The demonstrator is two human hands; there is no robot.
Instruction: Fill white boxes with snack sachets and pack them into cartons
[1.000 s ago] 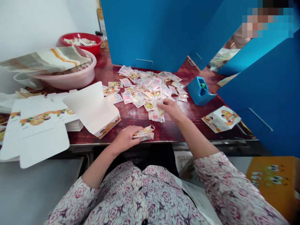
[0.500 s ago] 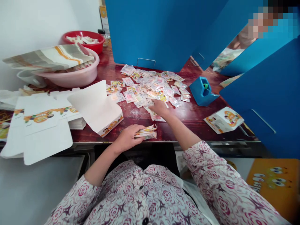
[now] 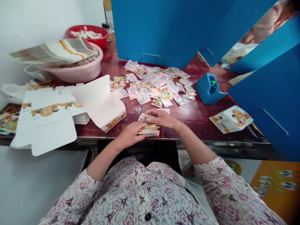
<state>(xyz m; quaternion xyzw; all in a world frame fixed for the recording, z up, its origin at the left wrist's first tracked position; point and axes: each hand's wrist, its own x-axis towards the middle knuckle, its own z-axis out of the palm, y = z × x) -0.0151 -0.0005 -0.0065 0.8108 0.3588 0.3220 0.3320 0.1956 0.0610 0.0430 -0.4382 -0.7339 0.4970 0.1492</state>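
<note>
Clasping sachet stack [image 3: 151, 133] in left hand [image 3: 129, 134], pinching sachet [image 3: 142, 117] in right hand [image 3: 163, 118] just beyond; could splay from slack grip.

At the near edge of the dark red bench [image 3: 194, 122], the person's left hand [image 3: 130, 133] grips a small stack of packets [image 3: 152, 133], and the right hand [image 3: 164, 119] holds a packet [image 3: 143, 117] at the stack's far side. Beyond spreads a loose pile [image 3: 159, 82] of more packets. Left of the hands sit an open white box [image 3: 111, 115] and flattened cartons [image 3: 52, 131]; farther back, a striped cloth [image 3: 56, 53] covers part of a pink basin [image 3: 82, 72]. To the right are a blue tape dispenser [image 3: 206, 93] and, nearer, a printed box [image 3: 231, 119].
</note>
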